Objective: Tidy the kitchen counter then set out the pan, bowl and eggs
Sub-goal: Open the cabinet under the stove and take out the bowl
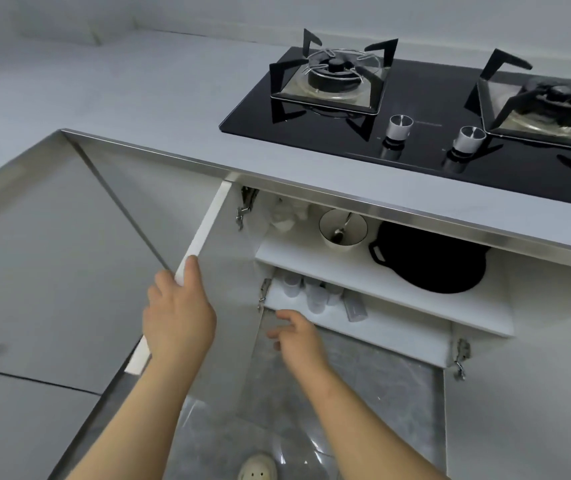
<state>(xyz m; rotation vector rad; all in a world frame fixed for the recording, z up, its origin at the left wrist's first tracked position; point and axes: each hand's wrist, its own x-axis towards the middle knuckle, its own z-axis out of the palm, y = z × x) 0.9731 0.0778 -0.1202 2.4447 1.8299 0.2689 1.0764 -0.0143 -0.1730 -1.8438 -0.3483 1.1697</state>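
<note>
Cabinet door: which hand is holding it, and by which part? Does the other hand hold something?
The left hand grips the cabinet door by its white edge, fingers curled round it. The right hand holds nothing; its fingers are loose.

Your left hand (178,320) grips the cupboard door (207,220) with its fingers hidden behind the edge; your right hand (294,336) is smeared by blur at the fingertips; the pan (429,261) loses its far rim under the counter (311,171); the pale things (285,216) behind the bowl (342,228) are too shadowed to name; the right burner (554,102) and the shoe (258,467) are cut off by the picture's edges; the lower-shelf containers (315,296) are blurred.
</note>
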